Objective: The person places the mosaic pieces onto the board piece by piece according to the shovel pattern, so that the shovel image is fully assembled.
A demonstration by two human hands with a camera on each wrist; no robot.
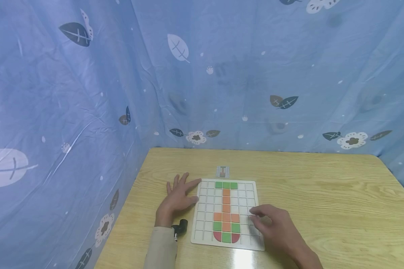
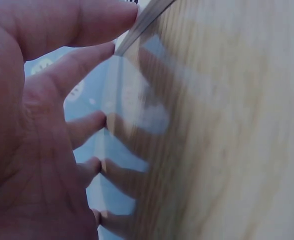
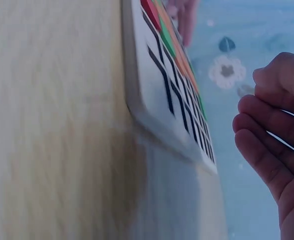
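A white grid board (image 1: 250, 195) lies on the table with green, orange and red tiles set in a figure down its middle columns. Orange tiles (image 1: 226, 208) form the stem. Green tiles (image 1: 226, 185) line the top, and rounded red tiles (image 1: 217, 236) sit at the lower corners. My left hand (image 1: 179, 198) rests at the board's left side, fingers spread, with thumb and index fingertip at its edge. Over the right edge hovers my right hand (image 1: 277, 228), its fingers loosely bent. In the right wrist view no object shows in that right hand (image 3: 281, 135).
A small printed card (image 1: 223, 172) showing a similar figure lies just beyond the board's far edge. The wooden table (image 1: 340, 201) extends to the right. A patterned blue curtain (image 1: 235, 82) hangs behind and along the left. A black device (image 1: 180, 226) sits at the left wrist.
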